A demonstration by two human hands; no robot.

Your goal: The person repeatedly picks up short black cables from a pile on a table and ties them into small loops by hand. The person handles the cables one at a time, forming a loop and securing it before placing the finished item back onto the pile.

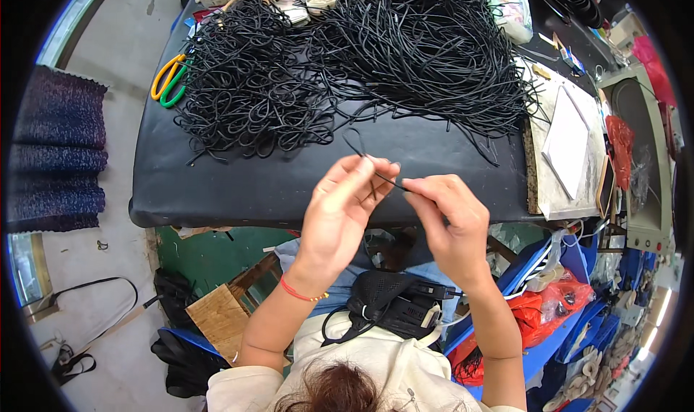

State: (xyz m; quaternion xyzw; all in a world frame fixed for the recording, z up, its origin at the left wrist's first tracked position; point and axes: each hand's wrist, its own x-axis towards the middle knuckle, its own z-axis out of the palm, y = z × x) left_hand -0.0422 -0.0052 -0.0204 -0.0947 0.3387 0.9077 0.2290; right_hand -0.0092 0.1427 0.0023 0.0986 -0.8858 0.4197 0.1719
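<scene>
Above the near edge of the black-covered table (434, 188), a thin black cord (352, 142) runs between my two hands. My left hand (345, 195) pinches it between thumb and fingers, with a loop standing up beyond the fingertips. A short stretch of cord crosses to my right hand (452, 220), whose thumb and forefinger are closed on it. Past my hands lies a heap of looped black cords (249, 87) on the left. To its right spreads a larger pile of straighter black cords (434, 58).
Scissors with yellow and green handles (170, 81) lie at the table's left edge. A pale board (567, 144) with a white sheet is on the right. Below it are red plastic bags (542, 318). A wooden board (217, 318) sits at lower left.
</scene>
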